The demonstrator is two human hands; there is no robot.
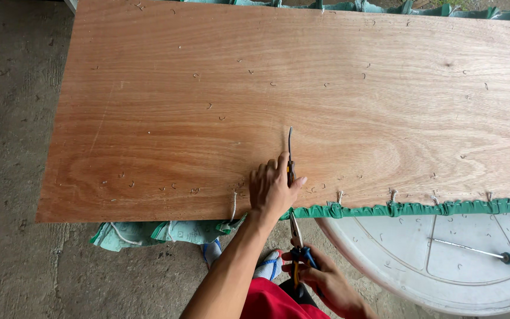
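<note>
**Two hands at the near edge of a plywood board**

We see a large sheet of reddish-brown plywood (278, 106) lying flat across most of the view, its grain running left to right and its face dotted with small bent staples (211, 107). Along its near edge on the right a strip of green fabric (420, 208) is gathered in tight folds, and the same green shows along the far edge at the top. On the left of the near edge the fabric hangs loose (166, 231) below the board, pale on its underside

Our left hand (273, 189) lies on the board just inside that near edge, palm down, fingers curled around a thin dark tool (290, 150) whose blade points away from us over the wood. The hand is closed on its handle, with the thumb on the right side

Our right hand (326, 283) is lower, off the board and close to the body, gripping a pair of pliers (296, 239) by blue and yellow handles. The metal nose points up toward the board's edge, just under the left hand, at the spot where the gathered green strip begins. We cannot tell whether the nose grips anything

Under the board on the right sits a white round lid-like object (444, 266), and on it lies a screwdriver (485, 253) with a blue handle. The floor (13, 147) is bare grey concrete
</note>
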